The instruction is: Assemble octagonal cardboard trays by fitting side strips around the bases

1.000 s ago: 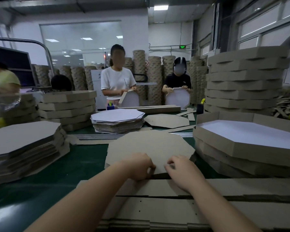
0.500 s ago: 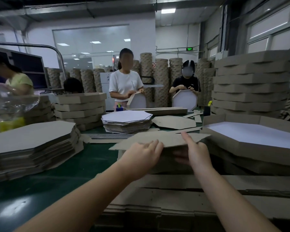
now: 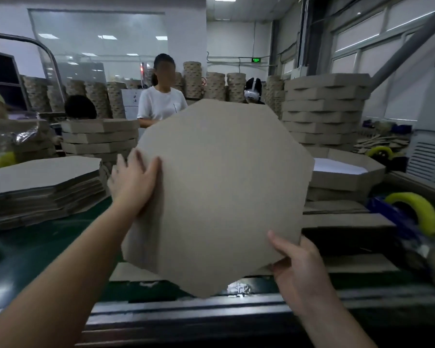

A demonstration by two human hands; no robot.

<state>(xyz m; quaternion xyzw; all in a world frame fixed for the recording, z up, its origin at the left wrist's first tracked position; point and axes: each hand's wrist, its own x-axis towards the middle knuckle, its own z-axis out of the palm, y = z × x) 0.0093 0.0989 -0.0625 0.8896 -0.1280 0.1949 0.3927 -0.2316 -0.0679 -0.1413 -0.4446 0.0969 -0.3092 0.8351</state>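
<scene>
Octagonal base (image 3: 224, 192) is held upright above the green surface (image 3: 35, 247). Left hand (image 3: 133, 182) grips its left edge, thumb in front. Right hand (image 3: 299, 270) pinches the lower-right edge.

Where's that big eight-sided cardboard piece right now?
The cardboard base is held upright in the middle of the head view, above the green table, with the left hand holding its left edge and the right hand its lower right corner.

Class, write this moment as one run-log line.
octagonal base: held upright | left hand: holds left edge | right hand: pinches lower-right edge
</scene>
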